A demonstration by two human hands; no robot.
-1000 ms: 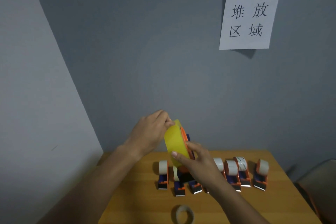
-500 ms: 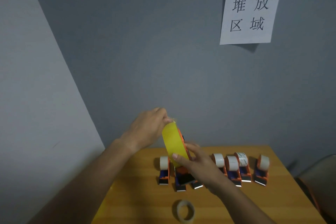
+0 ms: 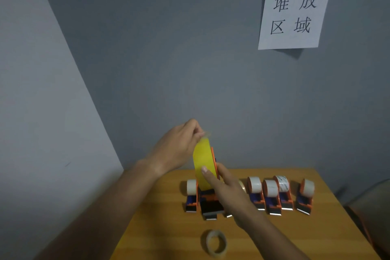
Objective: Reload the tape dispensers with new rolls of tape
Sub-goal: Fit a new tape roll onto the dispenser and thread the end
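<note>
A yellow tape roll (image 3: 203, 164) sits on an orange and blue dispenser (image 3: 211, 202) that I hold up above the wooden table (image 3: 329, 226). My right hand (image 3: 226, 192) grips the dispenser, its thumb lying on the roll's face. At the top of the roll, my left hand (image 3: 179, 150) pinches the tape's loose end. The dispenser's black front hangs below the roll.
Several loaded orange dispensers with whitish rolls (image 3: 272, 194) stand in a row on the table, one (image 3: 192, 195) to the left of the held one. A nearly used-up tape ring (image 3: 216, 243) lies near the front edge. A paper sign (image 3: 295, 6) hangs on the wall.
The roll and dispenser have tilted more edge-on and risen slightly. My left hand has shifted to the roll's top and pinches the tape end there.
</note>
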